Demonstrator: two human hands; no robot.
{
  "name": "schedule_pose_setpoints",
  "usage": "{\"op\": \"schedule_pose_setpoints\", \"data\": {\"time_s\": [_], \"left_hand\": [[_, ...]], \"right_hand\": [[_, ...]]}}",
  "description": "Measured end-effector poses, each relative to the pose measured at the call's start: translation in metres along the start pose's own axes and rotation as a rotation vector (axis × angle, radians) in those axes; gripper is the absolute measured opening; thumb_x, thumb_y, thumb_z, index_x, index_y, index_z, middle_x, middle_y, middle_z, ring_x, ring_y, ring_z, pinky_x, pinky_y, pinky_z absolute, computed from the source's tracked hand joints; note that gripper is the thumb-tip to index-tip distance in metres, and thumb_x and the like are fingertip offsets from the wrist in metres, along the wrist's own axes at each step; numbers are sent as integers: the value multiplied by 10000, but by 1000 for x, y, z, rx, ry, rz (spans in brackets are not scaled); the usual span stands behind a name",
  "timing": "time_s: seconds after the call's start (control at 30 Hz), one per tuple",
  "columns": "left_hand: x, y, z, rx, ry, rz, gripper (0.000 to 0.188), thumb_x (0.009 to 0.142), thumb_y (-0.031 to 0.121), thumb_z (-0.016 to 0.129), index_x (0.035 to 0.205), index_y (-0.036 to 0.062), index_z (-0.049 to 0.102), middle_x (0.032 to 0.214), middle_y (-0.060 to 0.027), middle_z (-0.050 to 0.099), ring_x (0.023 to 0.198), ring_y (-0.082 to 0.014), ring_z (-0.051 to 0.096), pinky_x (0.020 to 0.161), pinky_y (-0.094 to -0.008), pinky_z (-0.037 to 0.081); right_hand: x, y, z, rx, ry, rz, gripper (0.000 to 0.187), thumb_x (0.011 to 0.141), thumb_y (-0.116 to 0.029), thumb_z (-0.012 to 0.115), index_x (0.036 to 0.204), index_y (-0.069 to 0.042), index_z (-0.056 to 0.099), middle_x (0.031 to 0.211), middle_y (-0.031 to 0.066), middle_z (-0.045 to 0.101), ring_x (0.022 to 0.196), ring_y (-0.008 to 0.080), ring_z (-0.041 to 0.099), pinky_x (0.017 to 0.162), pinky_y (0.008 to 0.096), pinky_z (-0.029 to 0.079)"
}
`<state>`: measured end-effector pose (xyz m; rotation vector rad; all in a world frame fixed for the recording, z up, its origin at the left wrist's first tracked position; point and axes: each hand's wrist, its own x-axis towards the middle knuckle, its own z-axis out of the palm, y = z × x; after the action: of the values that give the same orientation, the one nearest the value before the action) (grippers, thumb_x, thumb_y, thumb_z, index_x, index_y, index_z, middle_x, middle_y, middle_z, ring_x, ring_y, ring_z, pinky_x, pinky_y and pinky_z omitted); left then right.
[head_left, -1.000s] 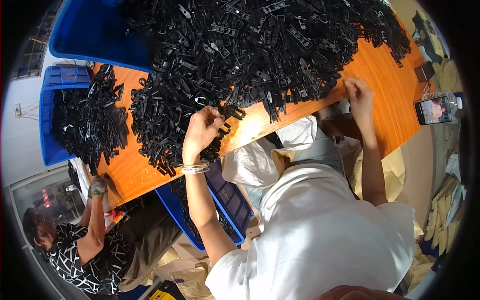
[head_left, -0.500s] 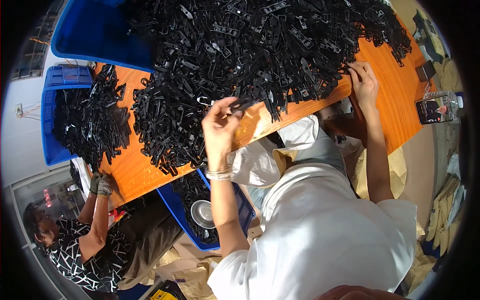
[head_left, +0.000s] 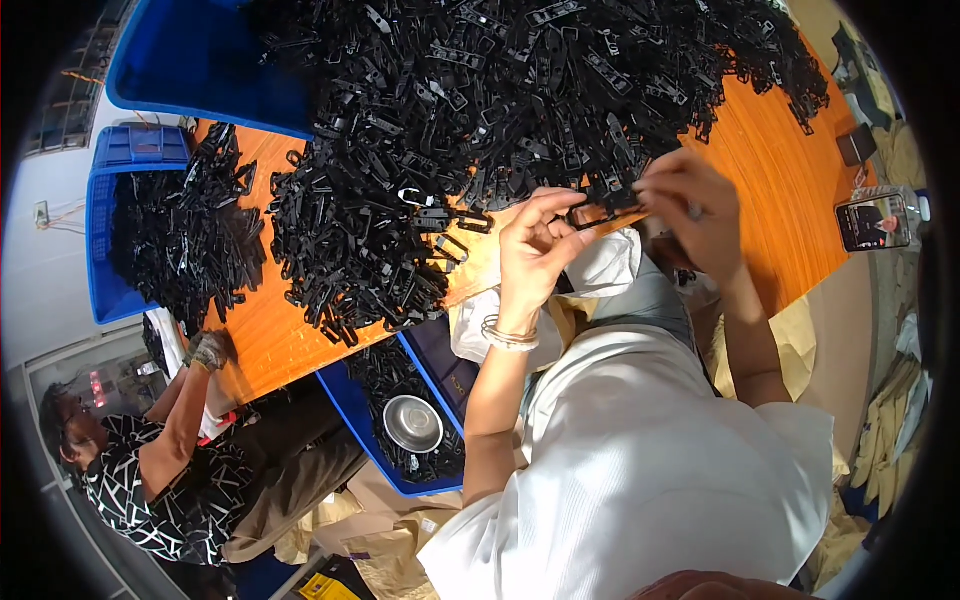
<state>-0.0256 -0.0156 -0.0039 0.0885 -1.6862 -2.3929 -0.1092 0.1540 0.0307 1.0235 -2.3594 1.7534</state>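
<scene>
1. Left hand (head_left: 535,240) and right hand (head_left: 690,205) together pinched one black plastic clip (head_left: 608,203), held above the orange table (head_left: 770,180) edge.
2. A heap of black clips (head_left: 500,110) lay just beyond.
3. A blue crate (head_left: 345,400) sat below the table.

black clip (head_left: 610,205): hard plastic, kinda semi-gloss, pinched between the left hand (head_left: 535,245) and right hand (head_left: 695,210)
pile of clips (head_left: 500,110): same black plastic, little shiny glints all over
table (head_left: 780,180): orange top, smooth, looks like laminate or varnished wood, slight sheen
blue crates (head_left: 200,60): moulded plastic, smooth walls, a bit glossy
bowl (head_left: 413,423): bare metal, polished, reflective
bracelets (head_left: 510,335): thin metal, shiny
shirt (head_left: 640,470): white cloth, matt, soft folds
phone (head_left: 873,222): glossy glass screen
co-worker's top (head_left: 150,500): black and white patterned cloth, matt
</scene>
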Motion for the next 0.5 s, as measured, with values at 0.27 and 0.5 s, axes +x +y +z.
{"op": "schedule_pose_setpoints", "data": {"time_s": [0.27,0.5], "left_hand": [[-6,-1,-4,-7,18,-35,348,684,-136,590,1012,-31,539,955,-44,528,661,-30,495,552,-146,392],[-1,1,3,259,31,94,335,656,-102,621,975,-20,558,857,-37,520,600,-36,468,537,-149,375]], "right_hand": [[1,-2,18,-79,-62,-165,117,710,68,561,816,28,590,786,63,527,607,124,493,518,218,385],[-3,-14,19,10,-99,-38,141,715,45,549,842,2,592,756,51,493,584,116,452,503,217,347]]}}
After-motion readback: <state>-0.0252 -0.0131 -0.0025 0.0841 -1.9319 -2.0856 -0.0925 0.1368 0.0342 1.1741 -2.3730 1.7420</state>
